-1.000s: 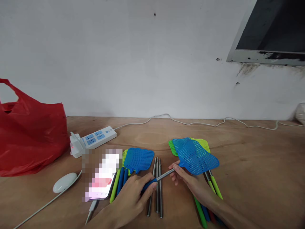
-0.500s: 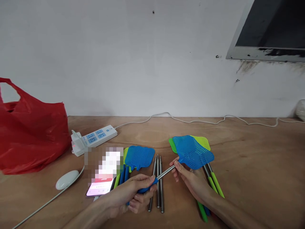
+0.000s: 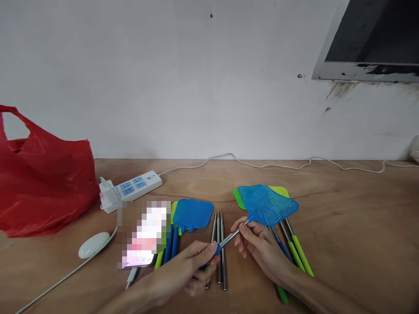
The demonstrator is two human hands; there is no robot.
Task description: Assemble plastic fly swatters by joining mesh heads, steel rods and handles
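My left hand (image 3: 188, 270) is closed round the blue grip of a fly swatter whose metal rod (image 3: 231, 236) runs up to the right. My right hand (image 3: 258, 248) pinches that rod just below the blue mesh head (image 3: 266, 204). The head hovers over a pile of finished swatters with green mesh heads (image 3: 280, 192) and green handles (image 3: 299, 257). Three bare metal rods (image 3: 220, 226) lie side by side under my hands. Loose blue mesh heads (image 3: 193, 214) and blue and green grips (image 3: 170, 246) lie to the left.
A phone (image 3: 140, 250) lies left of the grips, with a white mouse (image 3: 94, 244) beside it. A white power strip (image 3: 131, 190) and a red plastic bag (image 3: 42, 183) sit at the left. A white cable (image 3: 278, 165) runs along the wall on the wooden table (image 3: 360, 218).
My left hand turned and slid on the blue grip, and the swatter head dropped slightly toward the pile on the right. My right hand kept its pinch near the head.
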